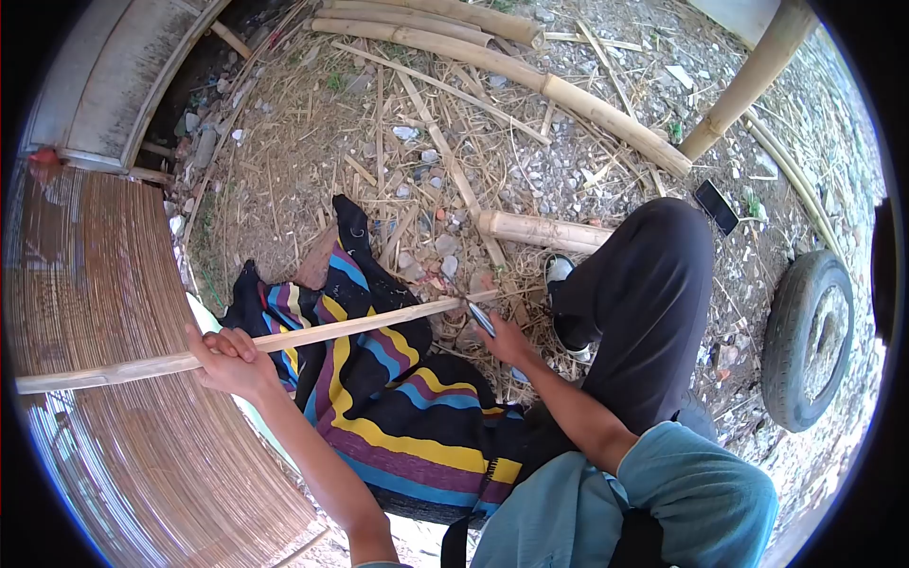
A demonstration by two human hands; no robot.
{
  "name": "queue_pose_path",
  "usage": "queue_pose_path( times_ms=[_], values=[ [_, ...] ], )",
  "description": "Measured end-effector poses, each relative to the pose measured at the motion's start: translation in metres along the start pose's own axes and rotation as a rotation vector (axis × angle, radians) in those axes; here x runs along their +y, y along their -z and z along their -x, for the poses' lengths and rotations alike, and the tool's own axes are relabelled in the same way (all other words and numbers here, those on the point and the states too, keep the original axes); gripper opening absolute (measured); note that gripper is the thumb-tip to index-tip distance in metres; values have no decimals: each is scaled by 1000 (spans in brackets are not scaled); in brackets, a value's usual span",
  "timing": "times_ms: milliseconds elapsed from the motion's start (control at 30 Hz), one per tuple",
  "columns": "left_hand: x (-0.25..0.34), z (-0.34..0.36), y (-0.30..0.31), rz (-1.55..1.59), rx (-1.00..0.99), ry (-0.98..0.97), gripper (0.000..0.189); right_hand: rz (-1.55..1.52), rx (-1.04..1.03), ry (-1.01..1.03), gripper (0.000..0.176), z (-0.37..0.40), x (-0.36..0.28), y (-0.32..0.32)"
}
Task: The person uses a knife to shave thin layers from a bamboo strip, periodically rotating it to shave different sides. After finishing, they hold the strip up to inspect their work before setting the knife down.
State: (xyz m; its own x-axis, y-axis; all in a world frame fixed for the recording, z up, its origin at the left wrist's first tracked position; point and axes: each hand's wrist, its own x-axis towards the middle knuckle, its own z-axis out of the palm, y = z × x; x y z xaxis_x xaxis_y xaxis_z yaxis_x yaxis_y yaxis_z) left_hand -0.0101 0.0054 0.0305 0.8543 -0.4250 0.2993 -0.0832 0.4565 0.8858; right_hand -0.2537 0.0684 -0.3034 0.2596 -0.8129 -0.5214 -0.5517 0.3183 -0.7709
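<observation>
A long, pale bamboo strip (350, 328) crosses in front of me, from the far left to near my right hand. My left hand (237, 360) is closed around it, with the index finger extended along its side. My right hand (508, 341) grips a knife (481, 318) by its silvery handle. The blade end meets the strip near its right tip; the exact contact is too small to make out. Under the strip, a black cloth with yellow, blue and purple stripes (407, 464) lies over one leg.
Slatted bamboo matting (123, 284) lies at the left. Bamboo poles (511, 71) and split pieces cover the stony ground ahead. A short bamboo length (544, 230) lies beyond my bent knee. At the right are a phone (717, 206), a tyre (772, 350) and an upright bamboo post (748, 80).
</observation>
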Motion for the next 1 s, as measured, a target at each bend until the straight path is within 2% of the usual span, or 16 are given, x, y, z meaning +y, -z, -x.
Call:
queue_pose_path(
  times_ms=[100,133,167,233,300,400,433,500,533,633,767,933,1000],
  values=[
    [4,0,2,3,-11,19,34,67,69,-90,49,-9,36,-16],
    [3,-5,8,13,-10,33,34,108,67,-267,45,-6,43,-7],
    [0,-8,10,29,-10,49,34,107,79,-262,45,-12,50,7],
    [0,-10,8,11,-13,47,34,172,-53,-348,46,-18,62,20],
    [0,-5,7,53,-27,50,34,77,-61,-387,49,-18,59,6],
    [2,-3,8,101,-76,37,33,69,101,-188,53,-14,44,-12],
    [1,-4,10,112,-95,20,33,60,99,-182,53,-13,31,-9],
    [1,-3,13,157,-92,42,32,-27,62,-35,52,-6,7,-1],
    [1,-2,14,146,-110,25,31,4,107,83,47,-3,-7,2],
    [3,-2,18,144,-131,3,31,-159,35,78,41,8,-50,21],
    [2,-1,21,120,-161,-21,32,-199,15,219,36,16,-69,17],
    [5,5,19,144,-240,1,29,-287,45,245,35,39,-88,10],
    [3,1,23,177,-271,15,29,-197,91,212,35,39,-70,1]
  ],
)
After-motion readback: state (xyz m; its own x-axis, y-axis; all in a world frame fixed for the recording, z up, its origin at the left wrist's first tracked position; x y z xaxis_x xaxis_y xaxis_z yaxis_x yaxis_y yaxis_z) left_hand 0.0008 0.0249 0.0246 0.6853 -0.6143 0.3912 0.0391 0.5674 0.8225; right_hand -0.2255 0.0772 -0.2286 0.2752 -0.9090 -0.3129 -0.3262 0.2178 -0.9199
